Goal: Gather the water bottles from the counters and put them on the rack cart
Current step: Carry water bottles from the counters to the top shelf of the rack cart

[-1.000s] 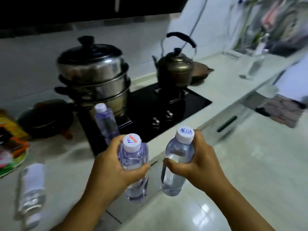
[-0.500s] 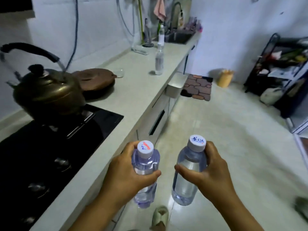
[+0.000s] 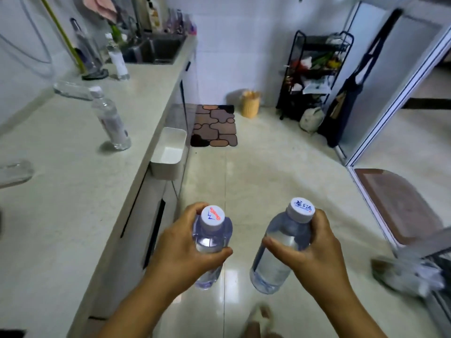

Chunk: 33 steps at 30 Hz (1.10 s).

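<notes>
My left hand [image 3: 180,250] grips a clear water bottle [image 3: 212,230] with a white cap marked in red and blue. My right hand [image 3: 317,254] grips a second clear water bottle [image 3: 280,250] with a white cap and blue writing. Both are held upright over the floor, beside the counter edge. Another water bottle [image 3: 111,120] stands on the pale counter [image 3: 61,191] to the left. One more bottle [image 3: 118,58] stands farther back near the sink. The black rack cart [image 3: 314,74] stands against the far wall, with several items on its shelves.
A white bin [image 3: 168,154] hangs on the counter front. A patterned mat [image 3: 214,125] and a yellow basket [image 3: 250,103] lie on the floor ahead. A dark bag [image 3: 341,111] leans beside the cart. A sliding door frame [image 3: 380,98] stands at right.
The view has swung right from the stove and kettle toward the sink end and the rack cart. Both hands keep hold of their bottles in front of me.
</notes>
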Each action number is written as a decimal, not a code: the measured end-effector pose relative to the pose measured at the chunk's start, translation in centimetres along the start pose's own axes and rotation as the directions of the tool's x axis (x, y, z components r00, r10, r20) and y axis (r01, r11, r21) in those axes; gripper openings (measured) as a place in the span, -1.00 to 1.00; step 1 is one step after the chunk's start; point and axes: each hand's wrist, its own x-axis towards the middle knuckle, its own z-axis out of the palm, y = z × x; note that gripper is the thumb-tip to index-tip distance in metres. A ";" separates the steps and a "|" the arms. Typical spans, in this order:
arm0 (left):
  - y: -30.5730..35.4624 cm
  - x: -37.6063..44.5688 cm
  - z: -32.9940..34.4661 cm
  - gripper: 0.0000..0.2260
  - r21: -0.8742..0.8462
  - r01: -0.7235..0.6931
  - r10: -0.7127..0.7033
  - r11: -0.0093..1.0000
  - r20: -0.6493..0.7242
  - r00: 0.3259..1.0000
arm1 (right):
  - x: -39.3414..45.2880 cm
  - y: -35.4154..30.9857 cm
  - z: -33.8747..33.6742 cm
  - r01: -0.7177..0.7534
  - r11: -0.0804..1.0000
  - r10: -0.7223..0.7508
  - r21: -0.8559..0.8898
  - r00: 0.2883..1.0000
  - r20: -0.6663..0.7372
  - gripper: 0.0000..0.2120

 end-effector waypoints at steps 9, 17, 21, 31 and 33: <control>5.5 23.8 7.5 -0.44 -0.010 -0.062 0.062 0.998 0.019 0.998 | 23.6 3.8 -5.9 -0.028 1.000 0.029 0.009 0.996 -0.086 -0.36; 8.8 41.7 11.8 -0.46 0.002 -0.032 0.032 0.999 -0.011 0.999 | 42.2 4.9 -9.4 -0.009 0.998 0.006 -0.070 0.999 -0.051 -0.41; 8.4 51.7 14.3 -0.47 -0.005 -0.027 0.027 1.000 -0.001 1.000 | 51.9 6.9 -9.3 -0.023 0.996 0.024 -0.082 1.000 0.007 -0.37; 13.0 81.7 19.4 -0.49 0.008 -0.112 0.111 0.994 0.083 0.990 | 79.6 7.5 -11.5 -0.074 0.994 0.065 -0.079 0.991 -0.115 -0.34; 15.3 88.9 21.3 -0.49 0.022 -0.134 0.130 0.991 0.130 0.983 | 86.0 7.5 -13.1 -0.091 0.992 0.078 -0.086 0.987 -0.140 -0.33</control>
